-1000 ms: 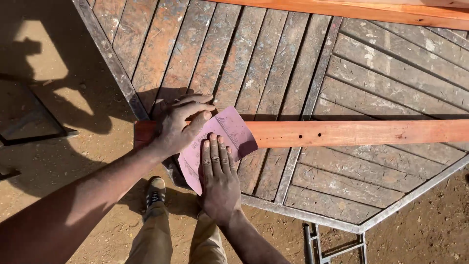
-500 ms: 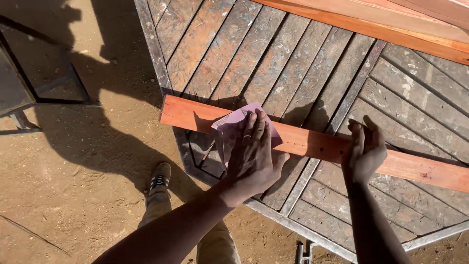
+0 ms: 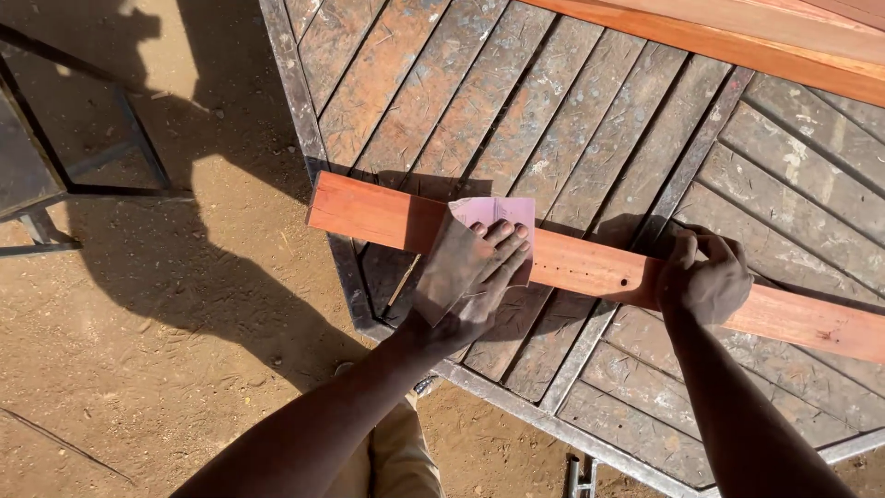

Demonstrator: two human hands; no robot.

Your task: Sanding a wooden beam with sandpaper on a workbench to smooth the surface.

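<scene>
The left hand (image 3: 475, 281) lay flat on a pink sheet of sandpaper (image 3: 484, 242), fingers spread and pressing it down onto the reddish wooden plank (image 3: 581, 267). That hand was not closed round anything; it pinned the paper with an open palm. The right hand (image 3: 705, 281) sat further along, towards three o'clock, its grip closed over the plank's edge to steady it. The plank lay across the slatted counter (image 3: 553, 111), its near end jutting past the metal frame at nine o'clock, above the dirt ground (image 3: 184, 304). A row of small holes showed in the wood between the two hands.

The step in hand looked like sanding the plank's top face, somewhere near the overhanging end. The next stroke would call for even pressure through the palm and a firm hold from the right hand, so the board does not slide on the slats. Another pale plank (image 3: 737, 37) rested at one o'clock.
</scene>
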